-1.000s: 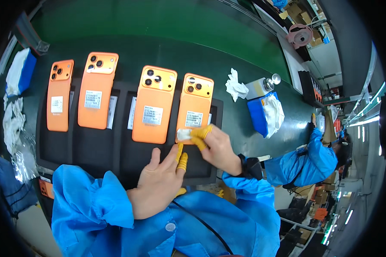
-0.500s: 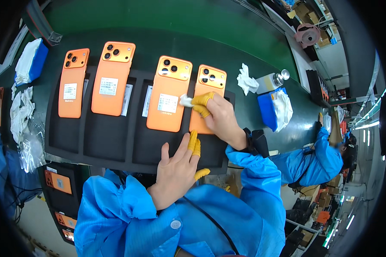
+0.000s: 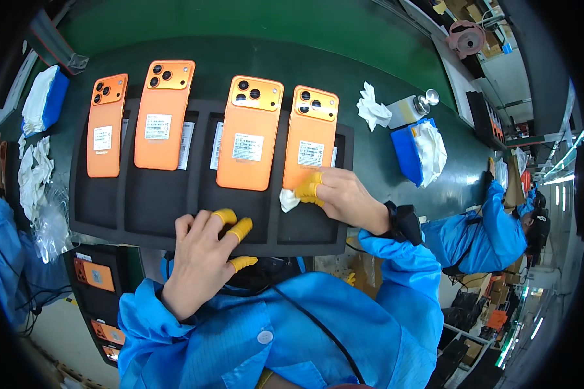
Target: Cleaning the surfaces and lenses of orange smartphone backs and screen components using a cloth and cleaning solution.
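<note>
Four-compartment talk aside, several orange smartphones lie back-up along a black foam tray (image 3: pixel 240 220), each with a white label. My right hand (image 3: pixel 347 196), yellow finger cots on its fingertips, pinches a crumpled white wipe (image 3: pixel 289 200) at the lower end of the rightmost smartphone (image 3: pixel 309 133). Left of that phone lies another smartphone (image 3: pixel 248 174). My left hand (image 3: pixel 204 259), also in yellow cots, hovers over the tray's front edge, fingers apart and holding nothing. Farther left rest a wide-showing smartphone (image 3: pixel 162 97) and the leftmost smartphone (image 3: pixel 104 162).
Blue boxes of white wipes stand at right (image 3: pixel 405 155) and left (image 3: pixel 60 94). Behind the right box are a metal-topped bottle (image 3: pixel 405 111) and a crumpled wipe (image 3: pixel 372 107). Clear plastic (image 3: pixel 50 227) lies at left. A co-worker (image 3: pixel 480 227) in blue sits at right; another person's sleeve (image 3: pixel 13 253) shows at left.
My right hand has moved the wipe from between the two right phones down to the rightmost phone's lower end. My left hand has moved left, away from that phone.
</note>
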The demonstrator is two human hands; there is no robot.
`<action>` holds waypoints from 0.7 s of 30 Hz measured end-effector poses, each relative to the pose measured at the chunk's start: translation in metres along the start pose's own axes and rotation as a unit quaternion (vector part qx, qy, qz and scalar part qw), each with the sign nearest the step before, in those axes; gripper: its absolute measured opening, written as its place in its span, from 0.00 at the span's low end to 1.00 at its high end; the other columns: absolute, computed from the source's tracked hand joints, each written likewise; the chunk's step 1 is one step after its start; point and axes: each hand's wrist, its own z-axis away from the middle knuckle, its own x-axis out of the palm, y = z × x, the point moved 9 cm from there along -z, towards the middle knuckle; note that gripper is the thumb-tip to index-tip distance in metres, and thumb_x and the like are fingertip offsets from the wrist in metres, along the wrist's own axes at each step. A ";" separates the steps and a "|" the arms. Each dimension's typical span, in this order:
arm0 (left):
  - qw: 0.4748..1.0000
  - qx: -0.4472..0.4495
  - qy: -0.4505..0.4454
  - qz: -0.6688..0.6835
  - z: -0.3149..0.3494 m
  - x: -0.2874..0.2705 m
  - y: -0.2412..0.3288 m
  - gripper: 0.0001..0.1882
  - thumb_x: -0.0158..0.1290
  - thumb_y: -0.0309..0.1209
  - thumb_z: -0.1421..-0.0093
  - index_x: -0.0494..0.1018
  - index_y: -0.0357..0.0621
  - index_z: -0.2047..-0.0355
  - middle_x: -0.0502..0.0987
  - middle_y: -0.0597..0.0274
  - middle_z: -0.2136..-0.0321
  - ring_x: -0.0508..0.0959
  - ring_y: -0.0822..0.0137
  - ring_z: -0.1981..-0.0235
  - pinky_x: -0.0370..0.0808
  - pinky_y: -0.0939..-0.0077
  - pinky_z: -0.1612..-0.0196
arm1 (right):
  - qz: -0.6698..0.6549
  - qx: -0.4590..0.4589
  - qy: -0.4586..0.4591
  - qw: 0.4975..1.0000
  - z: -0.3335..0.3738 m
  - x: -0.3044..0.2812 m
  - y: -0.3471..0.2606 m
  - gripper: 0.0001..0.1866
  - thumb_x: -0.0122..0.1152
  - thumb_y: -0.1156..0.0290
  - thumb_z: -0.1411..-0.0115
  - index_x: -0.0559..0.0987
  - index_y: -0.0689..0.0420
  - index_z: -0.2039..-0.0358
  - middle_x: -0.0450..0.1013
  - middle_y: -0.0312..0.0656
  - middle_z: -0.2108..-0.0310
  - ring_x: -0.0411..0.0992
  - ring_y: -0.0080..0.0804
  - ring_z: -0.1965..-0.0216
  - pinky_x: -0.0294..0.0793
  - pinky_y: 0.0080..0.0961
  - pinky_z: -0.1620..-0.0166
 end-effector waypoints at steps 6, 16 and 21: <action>0.996 0.058 0.044 0.045 0.011 0.010 0.010 0.10 0.63 0.30 0.59 0.79 0.39 0.76 0.71 0.63 0.73 0.65 0.63 0.69 0.60 0.69 0.65 | -0.080 0.086 0.027 0.993 0.004 -0.010 0.003 0.09 0.65 0.76 0.52 0.77 0.59 0.68 0.73 0.44 0.71 0.73 0.45 0.67 0.74 0.33 0.64; 0.984 -0.055 0.134 -0.107 0.005 0.006 -0.003 0.22 0.57 0.47 0.49 0.76 0.45 0.59 0.74 0.64 0.56 0.66 0.61 0.52 0.52 0.59 0.54 | -0.010 0.105 0.259 0.960 -0.123 -0.052 0.032 0.06 0.58 0.80 0.49 0.75 0.62 0.68 0.69 0.47 0.73 0.70 0.45 0.73 0.69 0.33 0.70; 0.987 -0.081 0.108 -0.087 0.004 0.014 -0.006 0.17 0.59 0.41 0.50 0.77 0.46 0.63 0.74 0.66 0.55 0.66 0.63 0.51 0.51 0.57 0.55 | 0.085 0.086 0.169 0.978 -0.119 -0.003 0.019 0.10 0.58 0.82 0.54 0.72 0.62 0.69 0.66 0.47 0.73 0.69 0.47 0.69 0.70 0.38 0.67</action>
